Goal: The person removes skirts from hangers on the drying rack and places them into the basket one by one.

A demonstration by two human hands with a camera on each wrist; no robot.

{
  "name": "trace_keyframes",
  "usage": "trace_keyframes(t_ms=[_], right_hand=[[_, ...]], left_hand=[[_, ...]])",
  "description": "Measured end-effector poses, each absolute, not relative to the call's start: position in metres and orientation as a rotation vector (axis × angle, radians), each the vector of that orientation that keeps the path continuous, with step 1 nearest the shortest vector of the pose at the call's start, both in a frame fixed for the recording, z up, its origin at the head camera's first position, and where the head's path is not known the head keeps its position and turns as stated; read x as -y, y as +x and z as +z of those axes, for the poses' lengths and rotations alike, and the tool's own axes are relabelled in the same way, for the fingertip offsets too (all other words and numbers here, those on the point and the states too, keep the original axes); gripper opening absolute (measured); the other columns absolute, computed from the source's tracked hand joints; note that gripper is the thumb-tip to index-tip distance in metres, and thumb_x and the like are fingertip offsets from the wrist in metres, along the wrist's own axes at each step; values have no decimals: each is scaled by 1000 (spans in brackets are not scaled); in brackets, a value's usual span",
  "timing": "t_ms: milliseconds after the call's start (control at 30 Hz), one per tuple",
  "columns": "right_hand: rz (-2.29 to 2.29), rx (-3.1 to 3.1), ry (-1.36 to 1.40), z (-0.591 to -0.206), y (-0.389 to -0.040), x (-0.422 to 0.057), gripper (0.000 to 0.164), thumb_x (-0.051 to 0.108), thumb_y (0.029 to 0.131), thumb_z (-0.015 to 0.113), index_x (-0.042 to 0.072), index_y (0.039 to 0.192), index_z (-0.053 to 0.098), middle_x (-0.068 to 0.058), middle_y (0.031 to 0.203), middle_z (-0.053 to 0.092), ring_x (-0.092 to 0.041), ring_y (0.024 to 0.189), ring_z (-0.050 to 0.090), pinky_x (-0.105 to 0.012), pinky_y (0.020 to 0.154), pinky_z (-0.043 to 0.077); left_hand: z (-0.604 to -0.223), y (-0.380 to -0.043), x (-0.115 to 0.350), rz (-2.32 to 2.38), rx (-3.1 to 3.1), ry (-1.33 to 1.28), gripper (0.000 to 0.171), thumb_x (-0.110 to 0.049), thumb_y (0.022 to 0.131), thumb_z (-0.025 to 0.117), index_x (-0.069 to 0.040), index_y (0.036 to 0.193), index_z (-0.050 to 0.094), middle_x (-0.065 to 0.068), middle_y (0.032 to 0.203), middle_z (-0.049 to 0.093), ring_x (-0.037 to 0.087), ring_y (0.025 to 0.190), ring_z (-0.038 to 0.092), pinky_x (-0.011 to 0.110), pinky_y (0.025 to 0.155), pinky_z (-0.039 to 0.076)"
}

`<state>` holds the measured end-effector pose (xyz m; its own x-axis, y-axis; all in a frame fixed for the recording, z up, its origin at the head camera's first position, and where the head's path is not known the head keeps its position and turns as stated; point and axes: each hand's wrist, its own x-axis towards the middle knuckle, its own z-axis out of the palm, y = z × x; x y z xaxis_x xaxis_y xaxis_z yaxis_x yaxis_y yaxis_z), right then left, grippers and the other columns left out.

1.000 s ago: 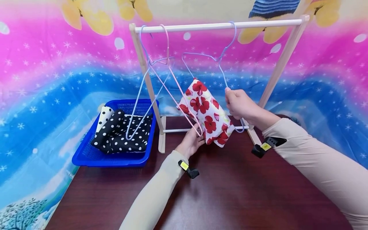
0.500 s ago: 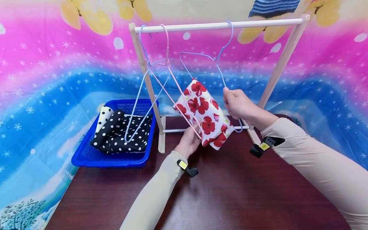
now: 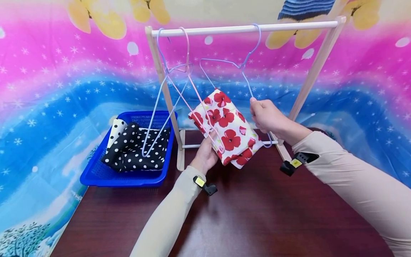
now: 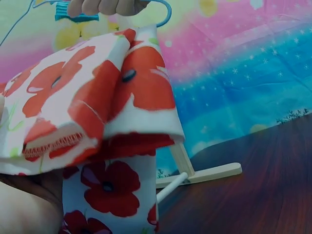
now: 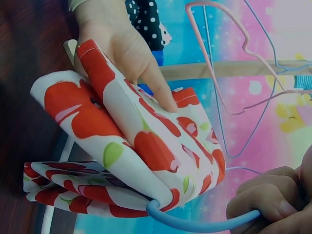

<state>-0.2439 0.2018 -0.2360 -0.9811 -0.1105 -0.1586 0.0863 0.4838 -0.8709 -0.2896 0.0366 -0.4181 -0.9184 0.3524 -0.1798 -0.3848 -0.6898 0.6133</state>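
A folded white cloth with red flowers [image 3: 230, 141] hangs over the lower bar of a light-blue wire hanger [image 3: 248, 84]. My left hand [image 3: 206, 156] holds the cloth's left part, thumb on top and the other fingers mostly hidden beneath it. My right hand [image 3: 268, 114] grips the hanger's right side. In the right wrist view, the cloth [image 5: 141, 139] is layered, and part of it hangs below the blue wire [image 5: 195, 225]. A stitched edge of the cloth [image 4: 53, 146] shows in the left wrist view. The hanger's hook sits on the rack's top rod [image 3: 221, 30].
A pink hanger [image 3: 187, 50] hangs left of the cloth, its lower end overlapping it in the head view. Beside it hangs another blue hanger [image 3: 156, 103]. A blue basket [image 3: 125, 184] at left holds black polka-dot cloth [image 3: 147, 153] and white dotted cloth [image 3: 117, 131].
My left hand has moved slightly left and down, drawing the flowered cloth wider to the left. The right hand has shifted slightly left and keeps its grip on the hanger.
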Motion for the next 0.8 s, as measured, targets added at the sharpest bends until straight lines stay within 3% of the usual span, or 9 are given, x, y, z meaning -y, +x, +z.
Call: trace_keyframes(t_ms=[167, 400, 633, 800], right_hand=[[-1499, -2530, -24, -237, -244, -202, 54, 50, 109, 23, 12, 72, 34, 6, 51, 29, -10, 43, 23, -27, 44, 21], [-1501, -2525, -20, -236, -244, -203, 55, 50, 109, 22, 13, 71, 34, 6, 51, 28, -11, 43, 22, -28, 43, 21], [-1496, -2527, -22, -236, -244, -204, 55, 50, 109, 22, 12, 71, 34, 6, 50, 29, -11, 42, 23, -28, 44, 21], [-1501, -2526, -21, -237, -245, -204, 55, 51, 109, 23, 12, 72, 35, 6, 50, 29, -11, 42, 23, -29, 44, 21]], left_hand=[[-412, -286, -34, 2579, -980, -56, 25, -26, 106, 51, -16, 128, 59, -9, 104, 71, 7, 101, 66, 33, 108, 45], [-406, -280, -33, 2594, -1094, -29, 28, -25, 106, 52, -11, 130, 56, -8, 102, 72, 5, 97, 68, 25, 93, 53], [-402, -277, -28, 2533, -1252, -60, 38, -30, 104, 56, -14, 138, 53, 6, 130, 68, 9, 107, 68, 32, 104, 53], [-401, -277, -26, 2529, -1341, -78, 33, -25, 104, 56, -8, 132, 57, 3, 117, 71, 8, 98, 68, 27, 95, 56]])
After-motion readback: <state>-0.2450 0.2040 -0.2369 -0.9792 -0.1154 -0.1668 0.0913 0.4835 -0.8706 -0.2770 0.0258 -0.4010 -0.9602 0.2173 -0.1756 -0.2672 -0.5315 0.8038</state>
